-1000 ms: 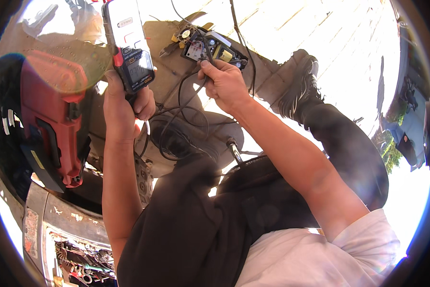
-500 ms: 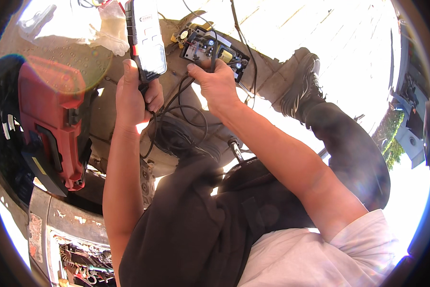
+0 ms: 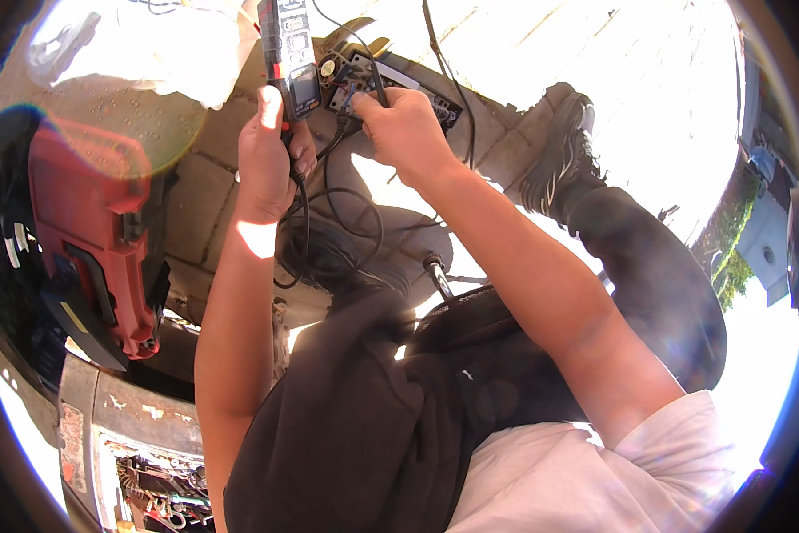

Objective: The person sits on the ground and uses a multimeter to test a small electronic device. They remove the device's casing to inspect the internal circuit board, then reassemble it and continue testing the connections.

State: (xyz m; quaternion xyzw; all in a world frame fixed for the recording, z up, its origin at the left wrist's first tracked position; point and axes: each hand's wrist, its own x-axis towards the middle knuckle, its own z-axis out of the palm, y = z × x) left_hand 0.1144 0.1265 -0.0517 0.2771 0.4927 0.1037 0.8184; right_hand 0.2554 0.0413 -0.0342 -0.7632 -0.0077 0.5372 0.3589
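The left fingers [image 3: 303, 153] curl around the lower end of a handheld meter [image 3: 291, 53]; the right fingers [image 3: 399, 99], almost closed, pinch a slim black probe [image 3: 380, 82]. Just beyond the right ones lies an open circuit board [image 3: 346, 91]. Black cable [image 3: 382, 233] loops below both; well left sits a red case [image 3: 84, 209].

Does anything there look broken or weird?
Yes: the grey frame around the tools, lower left, looks scuffed, with pale and reddish patches. The circuit board by the right hand lies uncovered, parts showing; whether it's broken, I can't tell.
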